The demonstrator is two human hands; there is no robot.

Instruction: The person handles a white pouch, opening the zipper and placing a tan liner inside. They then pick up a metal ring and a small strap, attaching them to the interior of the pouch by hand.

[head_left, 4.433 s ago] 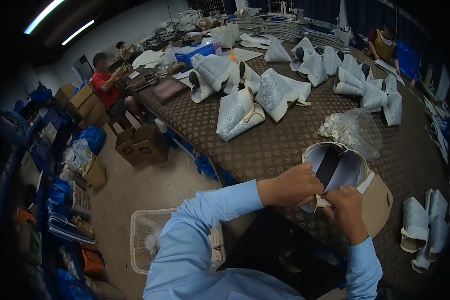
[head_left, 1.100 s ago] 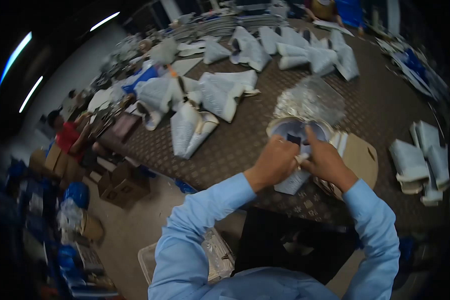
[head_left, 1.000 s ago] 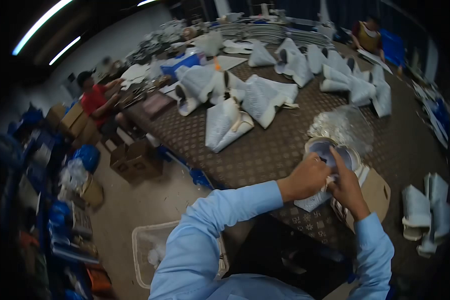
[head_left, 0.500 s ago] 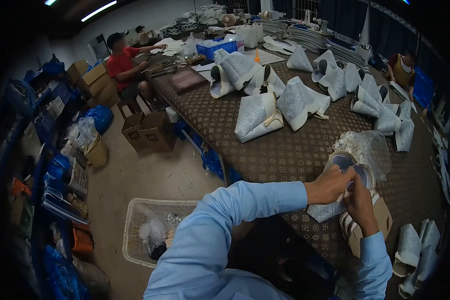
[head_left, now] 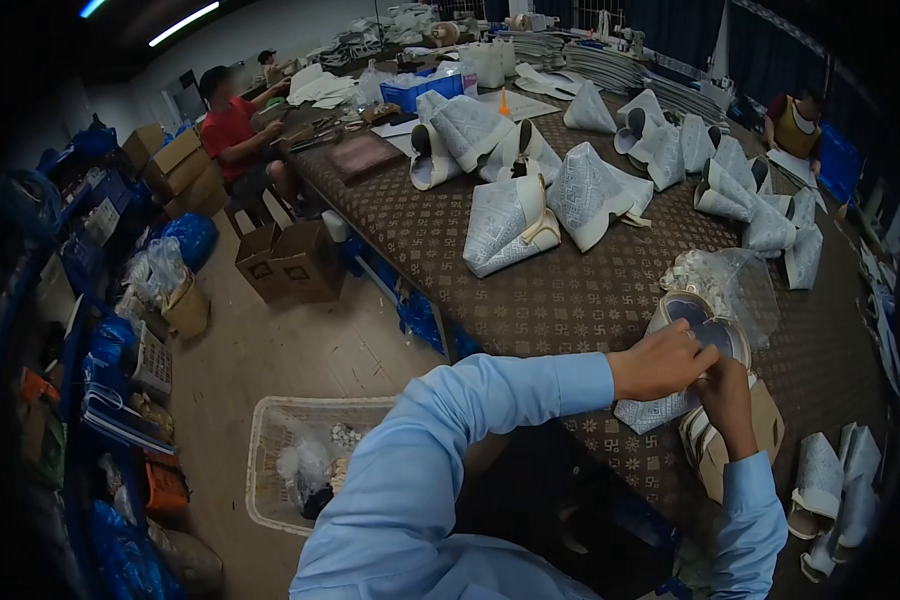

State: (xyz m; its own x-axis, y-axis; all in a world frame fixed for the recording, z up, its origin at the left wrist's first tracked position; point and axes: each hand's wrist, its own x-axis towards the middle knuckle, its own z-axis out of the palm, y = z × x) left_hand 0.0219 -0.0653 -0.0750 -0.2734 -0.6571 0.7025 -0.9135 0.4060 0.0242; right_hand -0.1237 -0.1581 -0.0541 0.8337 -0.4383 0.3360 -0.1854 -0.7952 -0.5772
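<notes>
A white-and-grey patterned piece [head_left: 653, 411], with a beige rim and grey-blue lining, lies at the table's near right side. My left hand [head_left: 662, 361] is closed at the rim, its fingertips bent down over the opening. Coming up from below, my right hand [head_left: 727, 401] is also closed, its thumb and fingers meeting the left fingertips at the near edge. The exact spot they pinch is hidden behind the fingers. Beneath my right hand sit flat beige cut pieces [head_left: 760, 430]. A clear plastic bag [head_left: 745, 290] with small white parts lies just beyond the patterned piece.
More patterned pieces [head_left: 508, 232] stand across the brown patterned table [head_left: 540, 320], with others [head_left: 818, 470] at the near right. A white crate [head_left: 320, 405] and cardboard boxes [head_left: 290, 262] are on the floor. One person in red [head_left: 232, 130] sits at left, another [head_left: 796, 130] at far right.
Both hands have drawn slightly down toward me, and the left hand has opened up more view of the lining. My head view has shifted slightly.
</notes>
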